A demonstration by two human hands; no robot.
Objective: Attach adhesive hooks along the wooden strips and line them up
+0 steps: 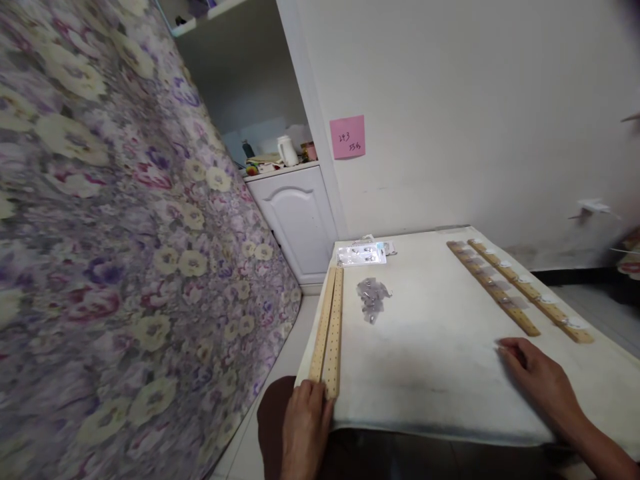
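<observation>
My left hand (306,417) is closed on the near end of a pale wooden strip with holes (323,327). A second perforated wooden strip (336,333) lies right beside it, touching or nearly touching my fingers. My right hand (540,377) is over the right part of the table, thumb and fingertips pinched together. A tiny pale speck shows at the tips, too small to name. To its upper right lie two darker wooden strips (523,323) (583,335), carrying a row of small translucent pieces. A pile of small grey translucent pieces with shiny metal bits (373,300) rests nearer the left strips.
The table (425,373) has a pale cover. At its far left edge lies a clear plastic package (361,254) with small metal items. A floral curtain (150,267) hangs at the left. Behind are a white cabinet (297,223) and a wall with a pink note (347,138).
</observation>
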